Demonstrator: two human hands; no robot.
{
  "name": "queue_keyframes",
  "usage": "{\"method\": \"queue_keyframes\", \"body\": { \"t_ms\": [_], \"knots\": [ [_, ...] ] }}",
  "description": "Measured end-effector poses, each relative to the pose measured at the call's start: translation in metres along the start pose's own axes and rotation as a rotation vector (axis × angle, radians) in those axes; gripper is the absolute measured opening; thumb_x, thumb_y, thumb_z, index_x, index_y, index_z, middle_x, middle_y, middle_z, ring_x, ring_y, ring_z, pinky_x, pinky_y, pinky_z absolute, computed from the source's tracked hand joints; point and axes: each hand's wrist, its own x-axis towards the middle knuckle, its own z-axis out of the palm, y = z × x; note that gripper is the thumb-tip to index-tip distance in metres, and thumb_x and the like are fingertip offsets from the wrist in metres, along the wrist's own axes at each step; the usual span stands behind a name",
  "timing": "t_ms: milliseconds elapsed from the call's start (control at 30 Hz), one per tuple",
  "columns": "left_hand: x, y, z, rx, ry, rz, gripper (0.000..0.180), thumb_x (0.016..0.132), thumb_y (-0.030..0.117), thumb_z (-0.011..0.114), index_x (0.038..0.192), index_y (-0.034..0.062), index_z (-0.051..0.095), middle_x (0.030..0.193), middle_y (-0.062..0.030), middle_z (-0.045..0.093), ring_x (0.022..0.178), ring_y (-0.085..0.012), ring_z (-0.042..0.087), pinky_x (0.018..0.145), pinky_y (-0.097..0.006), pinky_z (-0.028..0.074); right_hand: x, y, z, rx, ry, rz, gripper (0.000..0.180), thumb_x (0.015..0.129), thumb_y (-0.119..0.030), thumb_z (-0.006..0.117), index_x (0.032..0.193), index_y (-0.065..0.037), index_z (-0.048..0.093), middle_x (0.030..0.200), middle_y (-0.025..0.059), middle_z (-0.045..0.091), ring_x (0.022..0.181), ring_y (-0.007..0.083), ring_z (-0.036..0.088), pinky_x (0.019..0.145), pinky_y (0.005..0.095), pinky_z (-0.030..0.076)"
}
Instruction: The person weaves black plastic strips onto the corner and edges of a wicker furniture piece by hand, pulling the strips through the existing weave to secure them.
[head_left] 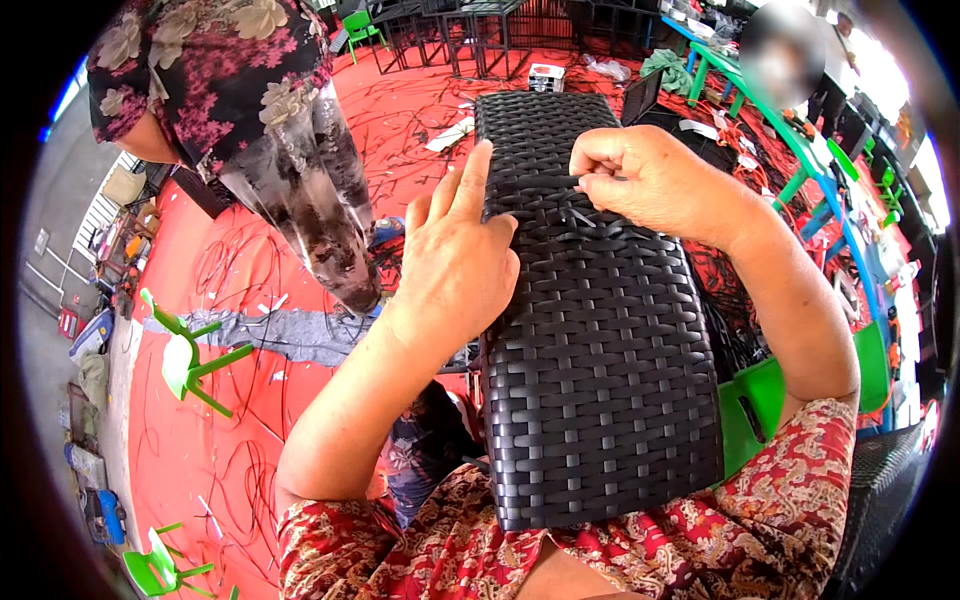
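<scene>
A long black woven panel [610, 385] of flat plastic strips stretches away from my chest. My left hand [455, 250] lies along its left edge with the fingers extended and the thumb toward the weave; it holds nothing that I can see. Over the far half of the panel, my right hand [650, 185] is closed in a pinch on a thin black strip [548, 183] running across the weave. Just below that hand, loose strip ends [578, 220] stick up from the surface.
On the left stands a person in flowered clothing [240, 100], close to the panel. Green chairs [185, 360] sit on the red floor covering [270, 440], strewn with loose black strands. Black metal frames [470, 35] stand behind; a green and blue table [770, 115] runs along the right.
</scene>
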Motion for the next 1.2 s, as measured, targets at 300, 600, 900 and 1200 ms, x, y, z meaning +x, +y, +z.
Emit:
{"method": "queue_keyframes", "body": {
  "t_ms": [300,600,900,1200],
  "knots": [
    [-0.030,-0.015,0.024,-0.396,0.209,-0.041,0.017,0.063,-0.002,0.055,0.080,0.0002,0.059,0.120,-0.0228,0.051,0.110,-0.0375,0.048,0.094,-0.043,0.037,-0.002,0.010,0.066,-0.146,0.217,-0.355,0.013,0.088,-0.013,0.052,0.096,-0.003,0.048,0.073,0.0168,0.063,0.061,0.0326,0.060,0.055,0.0430,0.046],
    [-0.010,0.016,0.037,-0.616,0.358,-0.077,0.018,0.059,-0.004,0.059,0.076,-0.0023,0.056,0.127,-0.0240,0.045,0.121,-0.0418,0.039,0.100,-0.047,0.032,-0.021,-0.002,0.056,-0.641,0.324,-0.481,0.013,0.085,-0.008,0.054,0.095,-0.003,0.049,0.059,0.0146,0.055,0.056,0.0327,0.058,0.050,0.0424,0.044],
    [-0.010,0.022,0.034,-0.573,0.350,-0.010,0.025,0.058,-0.001,0.059,0.083,-0.0034,0.060,0.115,-0.0242,0.051,0.112,-0.0396,0.047,0.097,-0.043,0.037,-0.031,0.016,0.061,-0.217,0.268,-0.387,0.010,0.085,0.002,0.050,0.095,0.000,0.051,0.081,0.0192,0.059,0.073,0.0381,0.059,0.064,0.0420,0.046],
    [0.001,0.008,0.000,-0.076,0.005,-0.044,0.014,0.076,0.017,0.060,0.081,0.0077,0.069,0.141,-0.0187,0.035,0.131,-0.0356,0.031,0.099,-0.052,0.029,-0.013,0.028,0.059,0.054,0.247,-0.311,0.006,0.090,-0.005,0.050,0.092,-0.001,0.046,0.076,0.0163,0.060,0.067,0.0301,0.062,0.059,0.0374,0.046]
  ]
}}
